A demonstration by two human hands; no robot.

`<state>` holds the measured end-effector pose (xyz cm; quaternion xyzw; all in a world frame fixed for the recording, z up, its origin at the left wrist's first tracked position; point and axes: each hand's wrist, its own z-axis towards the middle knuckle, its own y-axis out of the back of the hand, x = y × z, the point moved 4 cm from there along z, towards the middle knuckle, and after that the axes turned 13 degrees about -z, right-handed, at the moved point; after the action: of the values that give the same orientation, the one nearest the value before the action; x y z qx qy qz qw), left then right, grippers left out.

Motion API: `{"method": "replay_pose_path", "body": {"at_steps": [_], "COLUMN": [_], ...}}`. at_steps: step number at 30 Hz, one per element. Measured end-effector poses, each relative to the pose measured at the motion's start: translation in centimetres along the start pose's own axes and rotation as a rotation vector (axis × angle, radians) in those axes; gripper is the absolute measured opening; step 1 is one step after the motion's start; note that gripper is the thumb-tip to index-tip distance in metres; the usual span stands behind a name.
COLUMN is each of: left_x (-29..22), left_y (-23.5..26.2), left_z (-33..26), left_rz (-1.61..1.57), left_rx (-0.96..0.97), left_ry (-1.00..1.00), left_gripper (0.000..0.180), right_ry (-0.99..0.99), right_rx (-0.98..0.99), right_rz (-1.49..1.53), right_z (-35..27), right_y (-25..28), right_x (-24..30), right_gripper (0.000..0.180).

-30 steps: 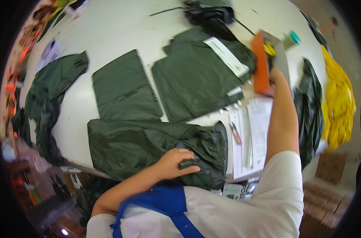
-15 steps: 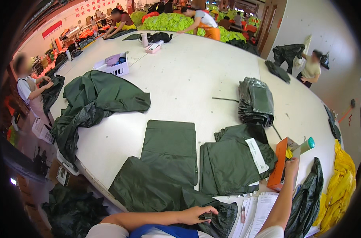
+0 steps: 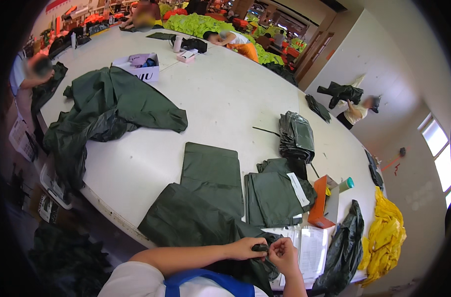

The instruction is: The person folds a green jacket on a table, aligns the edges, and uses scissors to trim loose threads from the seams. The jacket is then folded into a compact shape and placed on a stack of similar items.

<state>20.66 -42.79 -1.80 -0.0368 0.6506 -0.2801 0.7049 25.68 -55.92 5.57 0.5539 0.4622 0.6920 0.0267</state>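
Note:
A dark green garment (image 3: 186,213) lies across the near table edge, its lower end drooping toward me. My left hand (image 3: 246,248) is closed around a bunched dark bit that looks like this garment's fabric. Right beside it, my right hand (image 3: 284,253) has its fingertips pinched together; anything between them is too small to make out. Beyond the garment lies a flat rectangular green panel (image 3: 209,161). To its right sits a stack of folded green fabric pieces (image 3: 272,198) with a white paper strip (image 3: 298,189) on top.
An orange box (image 3: 320,203) and a green-lidded cup (image 3: 346,184) stand at the right, near papers (image 3: 313,250), dark fabric (image 3: 342,247) and yellow fabric (image 3: 386,232). Farther off are plastic-wrapped packs (image 3: 297,136), a crumpled green garment (image 3: 121,101) and a white box (image 3: 153,74). Several people work around the table.
My right hand has left the orange box and come back beside my left hand, its fingers now pinched. My left hand has risen slightly with its hold. The view has shifted and tilted.

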Motion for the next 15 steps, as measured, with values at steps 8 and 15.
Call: {"method": "replay_pose_path", "body": {"at_steps": [8, 15], "left_x": [-3.1, -3.6], "left_y": [-0.3, -0.1], "left_z": [-5.0, -6.9], "left_rz": [0.194, 0.141], "left_rx": [-0.116, -0.177], "left_ry": [-0.253, -0.107], "left_gripper": [0.015, 0.016], "right_ry": [-0.04, 0.055], "right_rx": [-0.019, 0.087], "right_rz": [-0.144, 1.203], "right_z": [-3.9, -2.7], "right_y": [-1.2, -4.3], "right_x": [-0.5, 5.0], "right_gripper": [0.005, 0.009]}}
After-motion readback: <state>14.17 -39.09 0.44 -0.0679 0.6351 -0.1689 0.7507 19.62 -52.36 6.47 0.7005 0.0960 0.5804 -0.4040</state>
